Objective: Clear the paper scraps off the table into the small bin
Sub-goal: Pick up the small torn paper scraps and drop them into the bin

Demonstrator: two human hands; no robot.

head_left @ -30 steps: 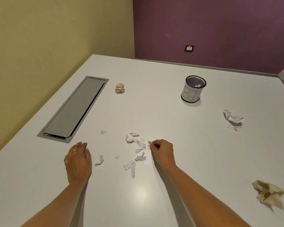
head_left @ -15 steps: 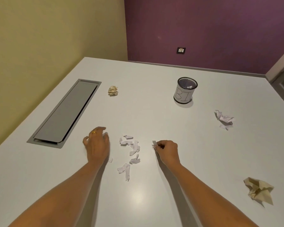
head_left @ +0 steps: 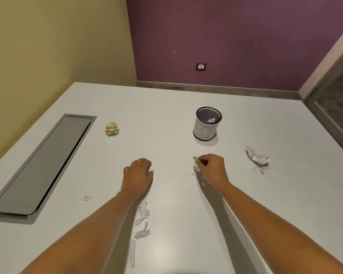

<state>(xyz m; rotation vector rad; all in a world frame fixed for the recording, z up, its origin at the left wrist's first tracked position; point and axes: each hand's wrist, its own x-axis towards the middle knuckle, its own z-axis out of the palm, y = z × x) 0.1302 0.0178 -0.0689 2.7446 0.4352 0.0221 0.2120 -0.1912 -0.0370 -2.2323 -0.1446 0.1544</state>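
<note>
The small black mesh bin [head_left: 207, 123], with a white label around it, stands upright past both hands and has a scrap inside. My right hand [head_left: 212, 168] pinches a small white paper scrap [head_left: 195, 160] just above the white table [head_left: 166, 107], short of the bin. My left hand [head_left: 138, 175] lies palm down with its fingers curled; what is under it is hidden. Several white torn scraps [head_left: 142, 214] lie beside and under my left forearm, with one small scrap [head_left: 87, 197] apart to the left.
A beige crumpled paper ball [head_left: 111, 129] sits at the far left, next to a long grey recessed cable hatch [head_left: 42, 165]. A white crumpled paper [head_left: 258, 160] lies to the right of my right hand. Walls close off the far and left sides.
Both hands have moved forward toward the bin. My left hand has passed over the scrap pile, which now lies by its forearm. My right hand has kept its scrap.
</note>
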